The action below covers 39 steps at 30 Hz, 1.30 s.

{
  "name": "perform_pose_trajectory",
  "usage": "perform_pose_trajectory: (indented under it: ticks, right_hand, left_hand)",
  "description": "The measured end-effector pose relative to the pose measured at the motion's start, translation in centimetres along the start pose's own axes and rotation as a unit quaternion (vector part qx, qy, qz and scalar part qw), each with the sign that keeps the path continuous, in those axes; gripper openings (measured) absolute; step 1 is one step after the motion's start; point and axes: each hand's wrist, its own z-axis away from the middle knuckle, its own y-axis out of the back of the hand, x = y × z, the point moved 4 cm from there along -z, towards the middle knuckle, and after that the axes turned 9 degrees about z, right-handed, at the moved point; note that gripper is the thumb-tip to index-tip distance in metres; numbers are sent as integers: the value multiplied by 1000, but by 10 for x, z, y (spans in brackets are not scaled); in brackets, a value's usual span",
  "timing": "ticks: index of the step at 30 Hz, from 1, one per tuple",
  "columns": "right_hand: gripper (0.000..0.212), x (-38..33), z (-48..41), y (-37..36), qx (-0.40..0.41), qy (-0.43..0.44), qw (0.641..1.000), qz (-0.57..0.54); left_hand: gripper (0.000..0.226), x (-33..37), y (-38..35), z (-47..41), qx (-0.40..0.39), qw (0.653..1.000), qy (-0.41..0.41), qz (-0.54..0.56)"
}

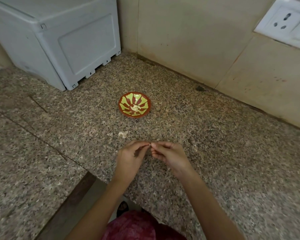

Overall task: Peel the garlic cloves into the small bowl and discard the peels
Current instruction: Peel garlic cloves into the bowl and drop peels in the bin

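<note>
Head | left hand [130, 158], right hand [170, 157] both pinch tiny piece [150, 144], mostly hidden | clove or peel: unclear

You wore a deep pink, mottled garment [137, 227] (blurred at the bottom edge) and a dark sandal [123, 207]. Your left hand [130, 158] and right hand [170, 158] were bare, as were your forearms.

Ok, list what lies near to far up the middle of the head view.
Left hand and right hand together pinching a small pale piece → garlic scrap → small bowl → tiled wall.
</note>
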Motion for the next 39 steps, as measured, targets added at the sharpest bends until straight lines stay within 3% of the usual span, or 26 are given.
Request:
perform_pose_trajectory:
  ticks: [4, 12, 15, 18, 22, 23, 25, 29, 32, 39]
  right_hand:
    - [13, -3, 2, 1, 1, 10, 999, -30]
    - [12, -6, 3, -3, 17, 60, 998, -17]
    - [10, -6, 0, -4, 25, 107, 992, 63]
    - [11, -7, -2, -7, 36, 152, 975, 159]
    - [11, -6, -5, -11, 44, 197, 940, 276]
    - [12, -6, -6, -12, 46, 202, 935, 287]
    - [11, -4, -9, -12, 53, 193, 939, 280]
    - [10, 1, -14, -11, 67, 151, 955, 247]
    - [8, 0, -16, -11, 69, 142, 950, 269]
    - [7, -1, -18, -8, 73, 140, 930, 332]
  left_hand:
    - [21, 7, 3, -2, 22, 998, 21, 47]
    - [16, -1, 0, -2, 13, 970, 176, 168]
    - [11, -6, -2, 0, 45, 944, 243, 220]
    - [9, -10, -5, 3, 83, 894, 320, 302]
    - [9, -14, -5, 5, 106, 855, 363, 355]
    - [9, -17, -4, 5, 107, 855, 369, 349]
    - [8, -26, 2, 5, 100, 888, 356, 274]
    - [9, -30, 17, -2, 74, 970, 233, 10]
    - [8, -30, 22, -9, 71, 976, 196, -54]
    - [13, -35, 26, -4, 87, 978, 184, -53]
